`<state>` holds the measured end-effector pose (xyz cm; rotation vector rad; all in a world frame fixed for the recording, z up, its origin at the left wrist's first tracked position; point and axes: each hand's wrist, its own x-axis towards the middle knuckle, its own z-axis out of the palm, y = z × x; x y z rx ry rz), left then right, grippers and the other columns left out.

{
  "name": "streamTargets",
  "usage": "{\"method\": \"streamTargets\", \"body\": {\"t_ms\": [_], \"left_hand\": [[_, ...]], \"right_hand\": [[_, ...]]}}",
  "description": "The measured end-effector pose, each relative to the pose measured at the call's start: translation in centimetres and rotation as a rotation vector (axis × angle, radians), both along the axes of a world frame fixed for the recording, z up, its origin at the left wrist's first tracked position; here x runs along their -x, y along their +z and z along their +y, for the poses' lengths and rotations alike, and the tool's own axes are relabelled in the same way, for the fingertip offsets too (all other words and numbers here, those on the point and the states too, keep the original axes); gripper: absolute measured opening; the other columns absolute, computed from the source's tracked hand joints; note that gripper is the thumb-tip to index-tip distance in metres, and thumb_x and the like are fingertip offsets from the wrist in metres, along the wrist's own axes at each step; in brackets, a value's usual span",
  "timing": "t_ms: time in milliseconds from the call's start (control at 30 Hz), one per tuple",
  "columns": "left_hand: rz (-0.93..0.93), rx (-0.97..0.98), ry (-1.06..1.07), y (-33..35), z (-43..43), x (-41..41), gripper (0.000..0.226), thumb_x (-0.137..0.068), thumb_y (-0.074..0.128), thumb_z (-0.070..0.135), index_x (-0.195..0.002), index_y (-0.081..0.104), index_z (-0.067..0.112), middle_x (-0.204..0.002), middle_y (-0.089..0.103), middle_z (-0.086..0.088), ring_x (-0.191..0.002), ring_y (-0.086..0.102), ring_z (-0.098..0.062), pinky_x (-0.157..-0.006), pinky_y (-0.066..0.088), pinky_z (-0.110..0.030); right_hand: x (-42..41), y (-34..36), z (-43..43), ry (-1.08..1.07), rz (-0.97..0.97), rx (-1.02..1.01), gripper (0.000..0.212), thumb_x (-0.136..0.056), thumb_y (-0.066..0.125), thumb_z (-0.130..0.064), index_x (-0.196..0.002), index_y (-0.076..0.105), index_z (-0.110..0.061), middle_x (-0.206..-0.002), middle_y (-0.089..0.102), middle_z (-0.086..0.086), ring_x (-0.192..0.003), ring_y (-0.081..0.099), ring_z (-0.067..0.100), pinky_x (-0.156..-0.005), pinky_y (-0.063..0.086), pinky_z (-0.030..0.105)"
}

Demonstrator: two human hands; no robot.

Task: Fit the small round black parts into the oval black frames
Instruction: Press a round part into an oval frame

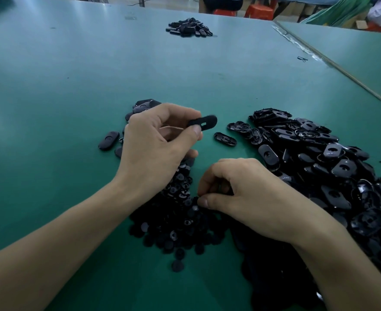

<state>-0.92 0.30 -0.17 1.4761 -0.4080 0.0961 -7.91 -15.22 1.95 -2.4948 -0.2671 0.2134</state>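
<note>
An oval frame (204,122) is pinched at its left end between the thumb and forefinger of the left hand (153,142), and is held clear of the green worktop (72,86) near its middle. The frame's long axis is laid almost left to right, with the free end pointed right and raised slightly; a small slot is seen in its face. The other fingers of that hand are curled in.

The right hand (247,189) is lowered onto the pile of round parts (180,230) toward the near edge, its fingers curled and its thumb tip met with the fingertips. Whether a part is gripped there cannot be told.

A large heap of frames (333,167) is spread toward the right edge. A loose frame (225,139) is laid just left of it. A small heap (189,28) is seen near the far edge.
</note>
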Motion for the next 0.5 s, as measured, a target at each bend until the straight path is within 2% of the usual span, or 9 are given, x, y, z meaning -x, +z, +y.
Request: {"method": "streamTargets", "body": {"t_ms": [167,367,500], "left_hand": [[-0.01,0.009,-0.021,0.05,-0.08,-0.03,0.022,-0.089,0.07,-0.001,-0.092,0.074,0.02,-0.08,0.075,0.002,-0.081,0.073,-0.025,-0.062,0.059,-0.024],[0.005,0.012,-0.038,-0.11,-0.14,0.0,0.022,-0.09,0.068,-0.003,-0.095,0.074,0.018,-0.081,0.076,-0.001,-0.076,0.073,-0.014,-0.06,0.057,-0.022],[0.002,0.004,-0.034,-0.21,-0.11,-0.06,0.023,-0.09,0.069,-0.002,-0.095,0.074,0.02,-0.08,0.075,0.001,-0.077,0.073,-0.013,-0.059,0.057,-0.022]], "right_hand": [[0.01,0.04,0.02,-0.014,0.022,-0.031,0.005,-0.086,0.076,-0.025,-0.085,0.071,-0.026,-0.065,0.061,-0.017,-0.068,0.058,-0.006,-0.062,0.042,0.009],[0.11,-0.02,0.03,-0.021,-0.002,0.002,0.007,-0.087,0.074,-0.023,-0.086,0.069,-0.027,-0.071,0.063,-0.014,-0.073,0.057,-0.002,-0.065,0.043,0.01],[0.08,-0.21,-0.06,-0.04,-0.002,0.029,0.011,-0.088,0.073,-0.031,-0.098,0.068,-0.031,-0.078,0.063,-0.011,-0.076,0.054,-0.002,-0.069,0.044,0.014]]}}
